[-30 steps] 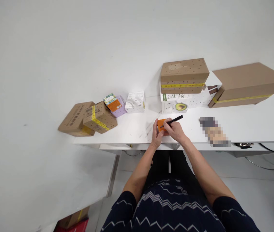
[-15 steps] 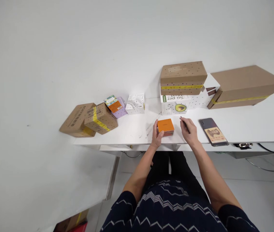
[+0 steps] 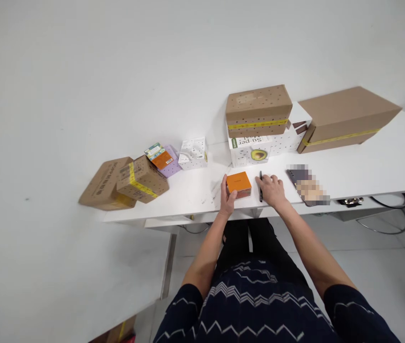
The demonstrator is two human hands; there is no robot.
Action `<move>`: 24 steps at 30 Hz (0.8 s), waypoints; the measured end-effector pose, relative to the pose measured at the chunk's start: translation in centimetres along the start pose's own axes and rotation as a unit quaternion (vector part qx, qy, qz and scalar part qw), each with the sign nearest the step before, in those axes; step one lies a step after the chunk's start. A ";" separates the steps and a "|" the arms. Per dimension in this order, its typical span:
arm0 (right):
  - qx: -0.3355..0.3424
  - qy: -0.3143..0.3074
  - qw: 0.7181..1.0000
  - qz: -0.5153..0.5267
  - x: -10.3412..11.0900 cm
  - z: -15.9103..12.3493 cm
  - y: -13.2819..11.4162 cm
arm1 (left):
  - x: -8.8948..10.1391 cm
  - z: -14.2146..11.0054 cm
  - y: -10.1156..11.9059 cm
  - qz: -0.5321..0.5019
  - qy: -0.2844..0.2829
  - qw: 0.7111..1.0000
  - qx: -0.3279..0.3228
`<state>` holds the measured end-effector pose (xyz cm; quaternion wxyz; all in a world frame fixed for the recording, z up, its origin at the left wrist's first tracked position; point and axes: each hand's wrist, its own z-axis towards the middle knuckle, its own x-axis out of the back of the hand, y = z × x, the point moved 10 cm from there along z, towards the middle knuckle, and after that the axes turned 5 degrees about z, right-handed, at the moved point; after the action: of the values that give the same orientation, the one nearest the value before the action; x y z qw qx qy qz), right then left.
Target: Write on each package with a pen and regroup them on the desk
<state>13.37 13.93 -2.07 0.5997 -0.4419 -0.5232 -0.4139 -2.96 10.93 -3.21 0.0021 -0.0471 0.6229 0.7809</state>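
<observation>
One orange box point(image 3: 238, 183) gripped in our left hand point(image 3: 227, 202); one black pen point(image 3: 261, 196) at our loosely curled right hand point(image 3: 273, 190), hold unclear: pen-handling seems underway, release calling for care.

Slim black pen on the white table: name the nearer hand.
Right: the right hand is directly at the slim black pen; the left hand is farther left, holding the square orange-topped box.
</observation>
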 end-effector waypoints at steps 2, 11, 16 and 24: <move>-0.005 -0.001 1.000 0.023 0.0 -0.4 0.9 | 0.2 0.0 0.3 0.005 0.010 1.000 -0.010; -0.300 0.098 0.947 0.066 2.2 -5.8 14.1 | 0.6 0.0 0.2 0.038 0.022 0.998 -0.040; -0.318 0.058 0.941 0.098 1.4 -5.7 15.3 | -0.2 -0.2 0.3 -0.005 -0.002 1.000 -0.007; -0.320 0.094 0.926 0.177 2.2 -6.6 14.9 | 0.2 -0.1 0.3 0.016 0.018 1.000 -0.021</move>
<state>29.65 11.47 -1.74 0.5365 -0.6546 -0.2175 -0.4861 -3.19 10.73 -2.96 -0.0220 -0.0511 0.6073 0.7925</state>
